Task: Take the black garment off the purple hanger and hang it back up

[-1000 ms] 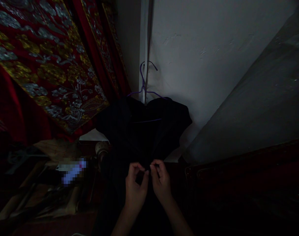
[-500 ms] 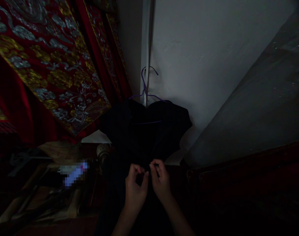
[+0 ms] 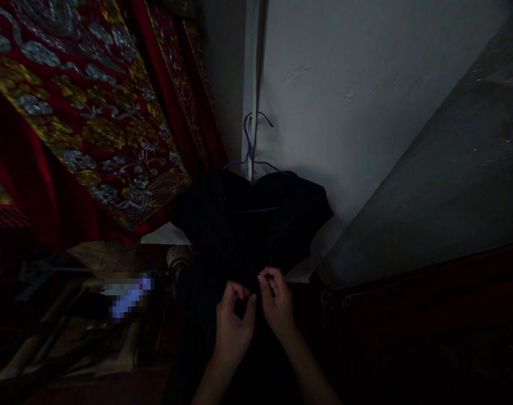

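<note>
Head view, very dark feed. I've got a dark garment (image 3: 201, 208) centre frame, on a thin purple hanger (image 3: 248, 140) whose hook sits at a narrow pale upright strip (image 3: 251, 62) in front of a whitish wall (image 3: 332, 90). Hanger's lower bar shows through the garment's neck opening; shoulders slope down either side. Lower edge is lost in shadow, so I can't tell where the cloth ends.

Both hands are at the garment's front, below the neck, side by side with a small gap between. Left hand (image 3: 234, 320): thumb and index curl into a ring, tips close together. Right hand (image 3: 277, 306): sits slightly higher, thumb and index tips in a narrow pinch. Cloth is black on black there, so I can't tell whether either set of fingers has fabric between them.

Surroundings: red cloth (image 3: 108, 126) with gold and silver embroidery hangs upper left, its lower corner beside the garment's shoulder. Below it I see a pale shoe (image 3: 176, 257) with holes, a pixelated blue patch (image 3: 130, 298) and a wooden frame (image 3: 130, 346). Grey sheet (image 3: 433, 169) slants along the right.
</note>
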